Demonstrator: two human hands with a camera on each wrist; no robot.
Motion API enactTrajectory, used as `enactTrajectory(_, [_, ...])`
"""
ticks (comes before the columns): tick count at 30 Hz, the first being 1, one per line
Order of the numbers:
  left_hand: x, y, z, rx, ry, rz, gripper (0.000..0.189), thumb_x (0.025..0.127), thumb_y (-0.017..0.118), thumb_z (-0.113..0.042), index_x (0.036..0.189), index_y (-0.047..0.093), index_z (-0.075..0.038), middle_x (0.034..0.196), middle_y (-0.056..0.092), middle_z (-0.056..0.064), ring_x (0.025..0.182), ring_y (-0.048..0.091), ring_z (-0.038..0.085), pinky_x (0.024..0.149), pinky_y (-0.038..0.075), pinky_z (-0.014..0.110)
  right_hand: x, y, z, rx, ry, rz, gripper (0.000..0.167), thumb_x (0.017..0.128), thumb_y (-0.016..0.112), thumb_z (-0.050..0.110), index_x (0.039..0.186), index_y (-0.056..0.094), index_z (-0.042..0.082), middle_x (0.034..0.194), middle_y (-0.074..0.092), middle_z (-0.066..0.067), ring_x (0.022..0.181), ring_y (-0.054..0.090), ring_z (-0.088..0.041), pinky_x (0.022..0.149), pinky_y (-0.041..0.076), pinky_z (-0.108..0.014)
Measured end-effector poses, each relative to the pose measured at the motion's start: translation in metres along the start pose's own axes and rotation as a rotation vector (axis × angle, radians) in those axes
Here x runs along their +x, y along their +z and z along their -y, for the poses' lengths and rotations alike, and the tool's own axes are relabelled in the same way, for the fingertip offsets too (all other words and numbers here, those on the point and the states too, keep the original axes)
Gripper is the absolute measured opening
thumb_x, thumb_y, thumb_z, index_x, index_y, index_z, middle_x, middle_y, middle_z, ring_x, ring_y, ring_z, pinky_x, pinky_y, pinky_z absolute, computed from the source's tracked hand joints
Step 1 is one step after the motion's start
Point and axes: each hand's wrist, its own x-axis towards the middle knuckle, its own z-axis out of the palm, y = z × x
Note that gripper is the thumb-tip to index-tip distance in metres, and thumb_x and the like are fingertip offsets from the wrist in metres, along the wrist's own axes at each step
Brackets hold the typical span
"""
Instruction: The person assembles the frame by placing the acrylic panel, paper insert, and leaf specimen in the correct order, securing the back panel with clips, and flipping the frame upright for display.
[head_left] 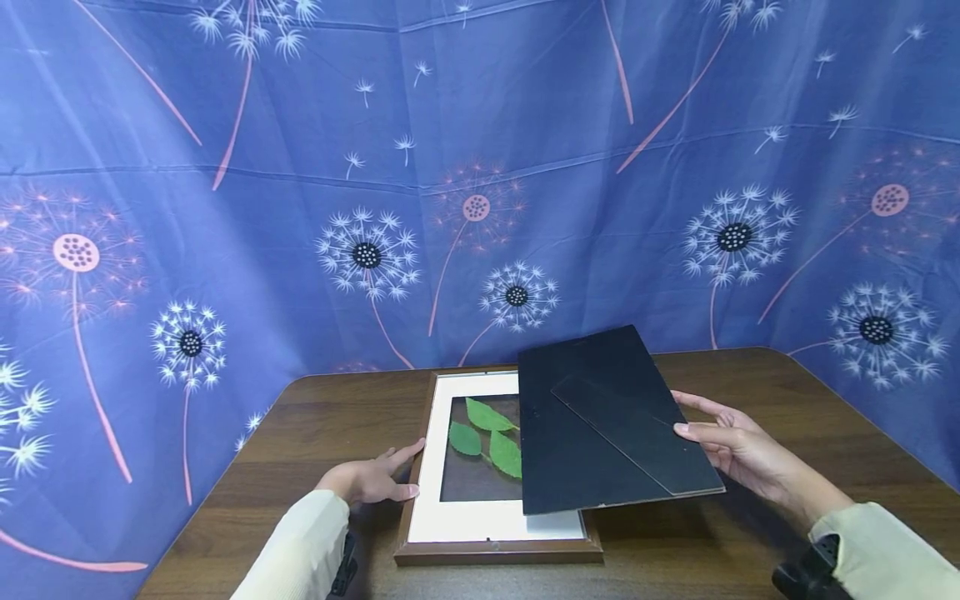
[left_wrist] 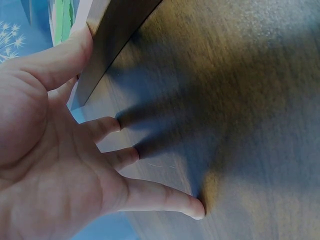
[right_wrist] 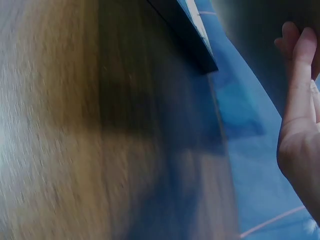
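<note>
A brown wooden picture frame [head_left: 498, 552] lies on the table, with a white mat [head_left: 480, 525] and green leaves [head_left: 506, 454] on a dark panel inside it. My left hand [head_left: 372, 478] is at the frame's left side, thumb and index finger touching its edge. In the left wrist view the other fingers [left_wrist: 165, 196] spread straight onto the wood. My right hand [head_left: 750, 454] pinches the right edge of a black backing board [head_left: 592, 425], thumb on top and fingers beneath. The board is tilted above the frame's right part and hides it; a folded stand flap shows on its face.
A brown wood-grain table [head_left: 300, 450] carries everything, its back edge against a blue curtain [head_left: 480, 167] with dandelion prints. Dark straps or devices [head_left: 813, 571] sit around both wrists below cream sleeves [head_left: 300, 542].
</note>
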Motion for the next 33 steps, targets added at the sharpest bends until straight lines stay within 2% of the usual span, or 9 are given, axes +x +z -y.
enactTrajectory(7, [-0.003,0.001,-0.004,0.007,0.004,-0.014,0.079,0.098,0.068,-0.023,0.163,0.024,-0.018,0.162,0.008,0.035,0.148,0.005,0.058,0.111,0.016,0.075,0.01,0.018,-0.009,-0.053,0.048,-0.044,0.046,0.104,0.05,0.004,0.128,0.057,0.044,0.069,0.025,0.013,0.061,0.027,-0.005,0.066,0.028,-0.024])
enactTrajectory(12, [-0.01,0.001,-0.013,0.019,-0.004,-0.023,0.078,0.098,0.068,-0.021,0.162,0.025,-0.016,0.161,0.009,0.036,0.147,0.007,0.06,0.109,0.017,0.076,0.018,0.033,-0.016,-0.025,0.033,-0.035,0.044,0.104,0.051,0.004,0.129,0.056,0.039,0.066,0.022,0.013,0.06,0.024,-0.007,0.063,0.024,-0.027])
enactTrajectory(14, [-0.009,0.001,-0.013,0.028,-0.005,-0.025,0.078,0.098,0.068,-0.021,0.162,0.025,-0.016,0.161,0.01,0.037,0.146,0.007,0.061,0.109,0.018,0.076,0.021,0.039,-0.017,-0.017,0.032,-0.03,0.045,0.104,0.052,0.004,0.139,0.051,0.031,0.066,0.023,0.012,0.06,0.023,-0.008,0.061,0.021,-0.03])
enactTrajectory(16, [-0.009,0.001,-0.013,0.036,-0.006,-0.025,0.078,0.098,0.068,-0.022,0.162,0.024,-0.016,0.161,0.01,0.037,0.145,0.008,0.062,0.109,0.018,0.077,0.024,0.046,-0.017,-0.036,0.055,-0.035,0.052,0.104,0.053,0.006,0.151,0.04,0.02,0.065,0.026,0.014,0.06,0.026,-0.006,0.066,0.03,-0.026])
enactTrajectory(19, [-0.009,0.001,-0.013,0.037,-0.01,-0.027,0.078,0.098,0.068,-0.023,0.162,0.025,-0.017,0.161,0.01,0.037,0.145,0.009,0.063,0.108,0.019,0.077,0.028,0.057,-0.016,-0.094,0.105,-0.047,0.068,0.103,0.055,0.011,0.16,0.018,0.003,0.065,0.028,0.013,0.068,0.04,-0.004,0.09,0.039,-0.032])
enactTrajectory(22, [-0.009,0.002,-0.012,0.031,-0.014,-0.029,0.078,0.098,0.068,-0.023,0.162,0.025,-0.017,0.161,0.01,0.037,0.145,0.009,0.063,0.107,0.02,0.077,0.032,0.067,-0.018,-0.13,0.134,-0.06,0.074,0.103,0.056,0.014,0.161,0.012,0.0,0.098,0.061,-0.008,0.108,0.057,-0.012,0.109,0.035,-0.049])
enactTrajectory(24, [-0.009,0.002,-0.012,0.026,-0.016,-0.029,0.078,0.098,0.068,-0.022,0.162,0.025,-0.017,0.161,0.01,0.037,0.145,0.008,0.063,0.107,0.02,0.077,0.035,0.073,-0.02,-0.123,0.137,-0.074,0.075,0.103,0.057,0.015,0.161,0.012,0.0,0.139,0.048,-0.026,0.128,0.051,-0.023,0.111,0.035,-0.05])
enactTrajectory(26, [-0.009,0.002,-0.012,0.025,-0.015,-0.029,0.078,0.098,0.068,-0.022,0.163,0.024,-0.017,0.161,0.009,0.037,0.145,0.008,0.062,0.108,0.019,0.077,0.037,0.079,-0.021,-0.108,0.134,-0.088,0.075,0.102,0.057,0.014,0.161,0.012,0.0,0.159,0.018,-0.034,0.138,0.042,-0.029,0.11,0.039,-0.048])
enactTrajectory(33, [-0.008,0.002,-0.011,0.005,-0.018,-0.031,0.079,0.097,0.069,-0.022,0.162,0.024,-0.017,0.161,0.007,0.037,0.145,0.005,0.062,0.109,0.017,0.077,0.047,0.094,-0.023,-0.097,0.137,-0.118,0.076,0.101,0.06,0.014,0.161,0.014,-0.001,0.155,0.023,-0.032,0.131,0.052,-0.023,0.115,0.027,-0.061])
